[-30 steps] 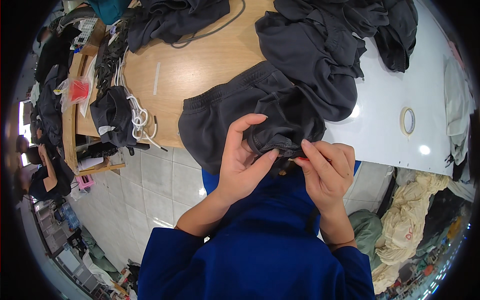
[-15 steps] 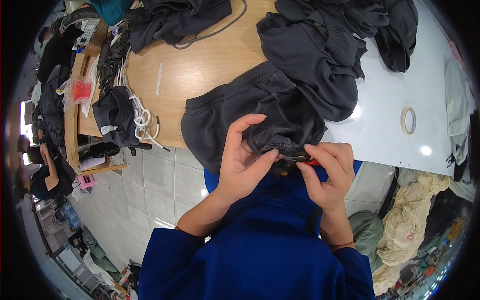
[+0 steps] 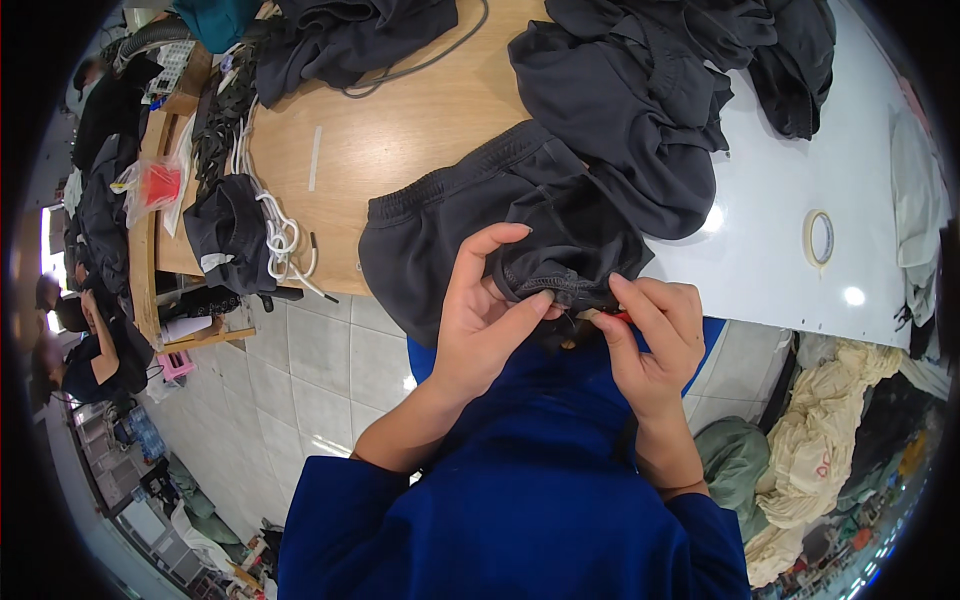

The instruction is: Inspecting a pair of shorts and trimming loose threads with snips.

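A dark grey garment with a gathered elastic waistband (image 3: 455, 183) lies at the table's near edge, its lower part bunched toward me. My left hand (image 3: 485, 315) pinches a stitched edge of it between thumb and fingers, the index finger raised along the cloth. Close by on the right, my right hand (image 3: 655, 340) is closed, thumb and index finger at the same edge. A small red thing (image 3: 624, 317) shows between its fingers; most of it is hidden, so its kind is unclear. Dark folds cover the fingertips in part.
More dark garments (image 3: 630, 110) are heaped beyond on the wooden table (image 3: 400, 125) and white tabletop (image 3: 765, 230). A tape roll (image 3: 818, 238) lies at right, white cords (image 3: 283, 235) at left. Cream cloth (image 3: 815, 440) is piled low at right. People sit at far left.
My right thumb has moved up and left toward the garment's edge, and less of the red thing shows. My left hand keeps its pinch, with the cloth shifted slightly.
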### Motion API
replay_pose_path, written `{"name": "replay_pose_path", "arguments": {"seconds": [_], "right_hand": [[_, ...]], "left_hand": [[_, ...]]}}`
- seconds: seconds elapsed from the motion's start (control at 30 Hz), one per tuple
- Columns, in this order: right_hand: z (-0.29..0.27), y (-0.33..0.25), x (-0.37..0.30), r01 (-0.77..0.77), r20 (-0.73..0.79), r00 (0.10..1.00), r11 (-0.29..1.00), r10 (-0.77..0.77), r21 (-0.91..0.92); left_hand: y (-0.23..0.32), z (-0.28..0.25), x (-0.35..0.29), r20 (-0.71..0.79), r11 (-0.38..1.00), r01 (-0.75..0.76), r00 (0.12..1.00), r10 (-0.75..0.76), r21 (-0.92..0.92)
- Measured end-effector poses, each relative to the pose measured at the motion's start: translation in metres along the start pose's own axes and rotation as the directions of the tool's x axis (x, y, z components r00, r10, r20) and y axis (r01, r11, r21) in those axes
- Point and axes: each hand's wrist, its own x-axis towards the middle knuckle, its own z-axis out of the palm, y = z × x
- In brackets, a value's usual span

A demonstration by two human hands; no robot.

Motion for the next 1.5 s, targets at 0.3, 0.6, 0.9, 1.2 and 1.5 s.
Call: {"name": "replay_pose_path", "arguments": {"seconds": [0.3,0.6,0.9,1.2,1.5], "right_hand": [[0.001,0.000,0.003,0.062,-0.002,0.998,0.996,-0.062,-0.057],[0.001,-0.001,0.001,0.089,-0.014,0.996,0.990,-0.091,-0.108],[-0.003,-0.001,-0.001,0.058,-0.032,0.998,0.998,-0.058,-0.015],[0.000,-0.007,-0.005,-0.174,0.044,0.985,0.936,0.168,0.307],[-0.001,-0.003,-0.005,-0.085,0.033,0.996,0.991,0.082,0.102]], "left_hand": [[0.000,0.001,0.001,0.008,1.000,0.007,1.000,-0.007,0.005],[0.001,0.002,-0.001,-0.006,1.000,0.024,1.000,-0.024,0.002],[0.001,0.003,-0.003,0.005,1.000,0.017,1.000,-0.017,0.002],[-0.005,0.004,-0.003,0.031,0.994,-0.032,0.999,0.029,0.102],[-0.010,0.004,-0.005,0.086,0.955,-0.134,0.990,0.115,0.263]]}}
